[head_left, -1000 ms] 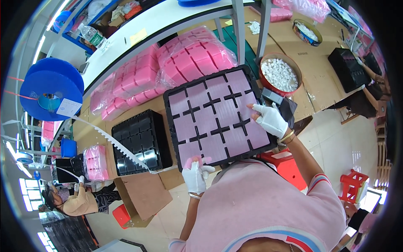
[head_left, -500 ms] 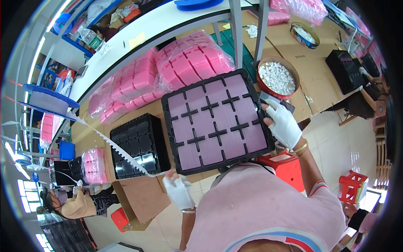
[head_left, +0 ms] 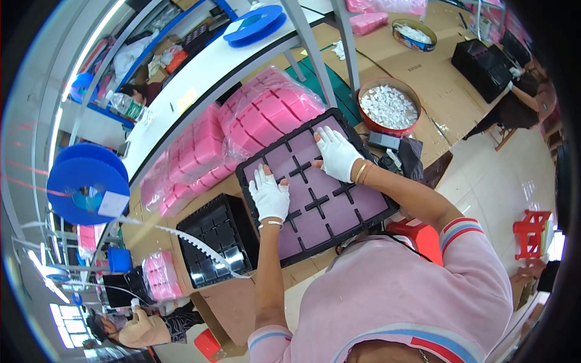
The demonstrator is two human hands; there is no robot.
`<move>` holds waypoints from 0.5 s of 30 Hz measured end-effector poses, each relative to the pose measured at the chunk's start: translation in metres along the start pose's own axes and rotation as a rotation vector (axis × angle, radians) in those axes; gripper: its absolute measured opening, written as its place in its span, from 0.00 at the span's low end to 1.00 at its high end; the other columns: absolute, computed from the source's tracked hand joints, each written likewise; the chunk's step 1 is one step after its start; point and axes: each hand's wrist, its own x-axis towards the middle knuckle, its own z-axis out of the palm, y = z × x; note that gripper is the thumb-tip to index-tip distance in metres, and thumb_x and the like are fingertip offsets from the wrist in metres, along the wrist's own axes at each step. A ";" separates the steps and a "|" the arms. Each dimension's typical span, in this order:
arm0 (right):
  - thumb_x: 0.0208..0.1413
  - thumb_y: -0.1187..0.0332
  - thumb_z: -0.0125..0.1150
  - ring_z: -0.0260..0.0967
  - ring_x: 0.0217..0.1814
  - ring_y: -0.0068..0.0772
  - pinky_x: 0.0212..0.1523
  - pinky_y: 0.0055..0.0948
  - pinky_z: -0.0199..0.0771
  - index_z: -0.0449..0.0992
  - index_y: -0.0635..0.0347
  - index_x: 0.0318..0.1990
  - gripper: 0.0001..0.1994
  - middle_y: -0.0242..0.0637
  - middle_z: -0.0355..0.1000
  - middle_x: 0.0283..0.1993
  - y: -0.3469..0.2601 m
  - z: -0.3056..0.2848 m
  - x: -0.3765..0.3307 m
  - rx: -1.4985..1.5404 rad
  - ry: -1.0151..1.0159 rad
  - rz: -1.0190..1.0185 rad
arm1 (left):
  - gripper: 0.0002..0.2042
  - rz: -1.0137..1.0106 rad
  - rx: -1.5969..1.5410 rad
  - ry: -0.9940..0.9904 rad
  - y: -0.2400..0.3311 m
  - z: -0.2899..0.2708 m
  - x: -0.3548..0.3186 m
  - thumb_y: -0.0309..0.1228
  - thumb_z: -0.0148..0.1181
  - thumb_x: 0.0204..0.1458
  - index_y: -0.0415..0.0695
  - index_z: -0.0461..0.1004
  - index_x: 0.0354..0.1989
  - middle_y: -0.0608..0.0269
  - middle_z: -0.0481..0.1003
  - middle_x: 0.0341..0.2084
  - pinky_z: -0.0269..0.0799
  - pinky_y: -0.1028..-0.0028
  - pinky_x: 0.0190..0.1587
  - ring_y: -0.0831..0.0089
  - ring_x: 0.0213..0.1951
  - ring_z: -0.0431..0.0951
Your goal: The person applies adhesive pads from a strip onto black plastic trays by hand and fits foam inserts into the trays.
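Note:
A black tray (head_left: 316, 203) with cross-shaped dividers lies in front of me, its cells filled with purple foam-like sheets (head_left: 363, 210). Spread over its left part is my left hand (head_left: 269, 195), in a white fingerless glove, open with fingers stretched out. My right hand (head_left: 339, 156), gloved the same way, rests open toward the tray's far side, fingers extended over the sheets. Neither hand holds anything. Just left of the tray stands a black stack of similar trays (head_left: 219, 241). A white toothed strip (head_left: 209, 250) hangs across that stack.
Plastic-wrapped pink foam blocks (head_left: 272, 101) lie beyond the tray. At the right sits a red tub (head_left: 393, 131) of small white pieces, near a grey box (head_left: 384, 141). A blue reel (head_left: 85, 158) is at left. Red stools stand on the floor; other people work at both sides.
My right hand has moved from the tray's right rim onto the sheets. My left hand has gone from near the strip's end up onto the tray. The view has shifted.

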 end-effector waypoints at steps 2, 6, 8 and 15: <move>0.65 0.44 0.51 0.51 0.77 0.56 0.75 0.42 0.48 0.61 0.77 0.67 0.40 0.60 0.57 0.73 0.007 -0.011 0.000 -0.079 -0.111 0.067 | 0.34 0.034 0.036 -0.037 -0.016 -0.003 -0.004 0.47 0.50 0.62 0.35 0.58 0.71 0.44 0.59 0.71 0.47 0.49 0.72 0.50 0.72 0.58; 0.63 0.41 0.50 0.51 0.76 0.57 0.74 0.43 0.49 0.64 0.77 0.65 0.41 0.62 0.59 0.71 0.018 -0.010 0.004 -0.139 -0.118 0.080 | 0.32 -0.062 0.094 -0.063 -0.019 -0.014 -0.001 0.46 0.53 0.60 0.34 0.63 0.67 0.46 0.61 0.70 0.45 0.46 0.71 0.51 0.71 0.58; 0.63 0.44 0.53 0.55 0.74 0.59 0.73 0.44 0.52 0.65 0.78 0.64 0.39 0.65 0.61 0.68 0.000 -0.015 0.010 -0.066 -0.078 0.123 | 0.32 -0.102 0.157 -0.001 -0.014 -0.009 0.000 0.46 0.53 0.60 0.33 0.65 0.66 0.46 0.63 0.68 0.44 0.45 0.71 0.52 0.71 0.59; 0.67 0.48 0.47 0.56 0.74 0.51 0.77 0.48 0.44 0.67 0.74 0.64 0.33 0.57 0.65 0.67 0.028 -0.010 -0.001 -0.167 0.031 0.016 | 0.29 -0.106 0.184 -0.092 -0.038 -0.019 0.011 0.46 0.47 0.63 0.41 0.65 0.68 0.56 0.61 0.72 0.40 0.40 0.71 0.55 0.74 0.54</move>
